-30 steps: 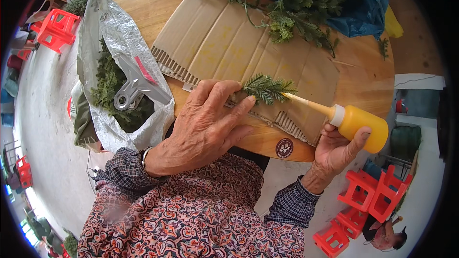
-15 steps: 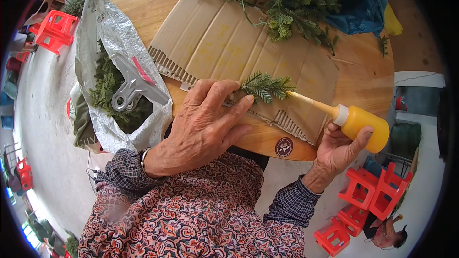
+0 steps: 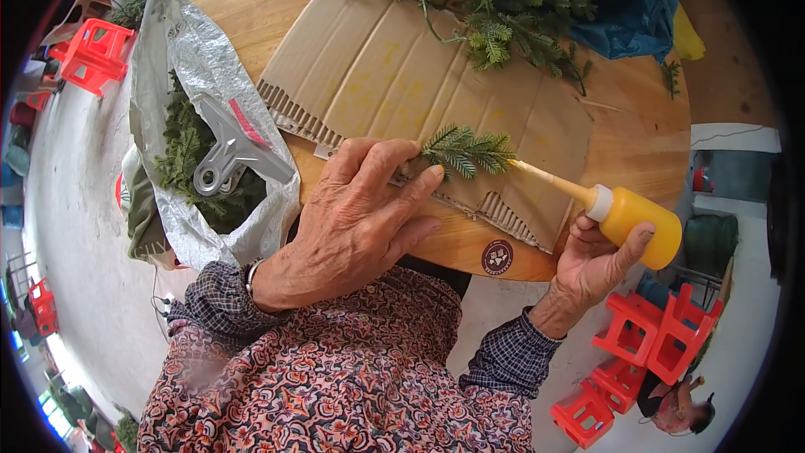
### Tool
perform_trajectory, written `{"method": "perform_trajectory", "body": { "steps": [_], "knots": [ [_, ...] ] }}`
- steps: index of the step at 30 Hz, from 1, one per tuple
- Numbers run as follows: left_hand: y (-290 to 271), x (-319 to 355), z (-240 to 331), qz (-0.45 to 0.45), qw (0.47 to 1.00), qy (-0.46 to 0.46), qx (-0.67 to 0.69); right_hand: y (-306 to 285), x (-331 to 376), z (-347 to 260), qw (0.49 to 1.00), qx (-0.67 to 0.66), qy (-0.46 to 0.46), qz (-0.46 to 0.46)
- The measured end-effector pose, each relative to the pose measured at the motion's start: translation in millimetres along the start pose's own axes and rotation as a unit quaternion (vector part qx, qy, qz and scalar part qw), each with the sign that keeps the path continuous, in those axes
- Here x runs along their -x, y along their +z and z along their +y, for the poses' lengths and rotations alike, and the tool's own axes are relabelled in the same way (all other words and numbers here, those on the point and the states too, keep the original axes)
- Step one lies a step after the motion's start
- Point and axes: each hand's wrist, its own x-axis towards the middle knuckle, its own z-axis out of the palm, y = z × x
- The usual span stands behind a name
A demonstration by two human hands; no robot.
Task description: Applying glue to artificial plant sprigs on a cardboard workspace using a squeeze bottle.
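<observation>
Under the fingertips of my left hand (image 3: 356, 214) is the stem end of a small green fir-like sprig (image 3: 470, 153), which lies on a flattened piece of cardboard (image 3: 419, 75). Thumb and forefinger are closed on it, though the stem itself is mostly hidden by the fingers. My right hand (image 3: 595, 264) grips a yellow squeeze bottle (image 3: 641, 226) with a white collar and a long tapering nozzle. The bottle is tilted on its side, its nozzle pointing left. The nozzle's tip is at the sprig's outer leaves, seemingly touching them.
Beyond the cardboard, a heap of green branches (image 3: 520, 0) lies beside a blue plastic bag (image 3: 633, 8) on the round wooden table (image 3: 637, 134). To the left, an open white sack (image 3: 210, 50) holds greenery and a large grey clip (image 3: 231, 151). Red stools (image 3: 629, 331) stand right.
The nozzle tip has shifted very slightly to the right at the sprig's end. Both hands keep their grip and are otherwise almost still.
</observation>
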Motion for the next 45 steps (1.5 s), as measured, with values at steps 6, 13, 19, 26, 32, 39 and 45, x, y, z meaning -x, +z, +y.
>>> {"method": "perform_trajectory", "body": {
  "steps": [6, 13, 19, 26, 32, 39, 45],
  "knots": [
    [-1, -2, 0, 0.012, 0.999, 0.022, -0.019, -2, 3, -2, 0.999, -0.032, 0.009, -0.013],
    [3, -1, -3, 0.040, 0.999, 0.018, -0.012, -2, 1, 1, 0.996, -0.082, -0.006, 0.035],
    [7, -2, -10, 0.065, 0.997, 0.022, -0.017, -3, 0, 0, 0.993, -0.119, 0.016, 0.018],
    [-6, 0, -6, 0.075, 0.996, 0.010, 0.046, -6, 1, 2, 0.992, -0.125, 0.014, 0.013],
    [-73, 50, -30, 0.201, 0.971, -0.117, -0.062, -6, 3, 1, 0.993, -0.117, 0.021, 0.021],
    [-122, 101, -76, 0.158, 0.932, -0.246, -0.214, -7, 4, 2, 0.992, -0.110, 0.021, 0.053],
    [-116, 33, -78, 0.131, 0.926, -0.129, -0.331, -6, 4, 1, 0.993, -0.107, 0.022, 0.042]
  ]
}}
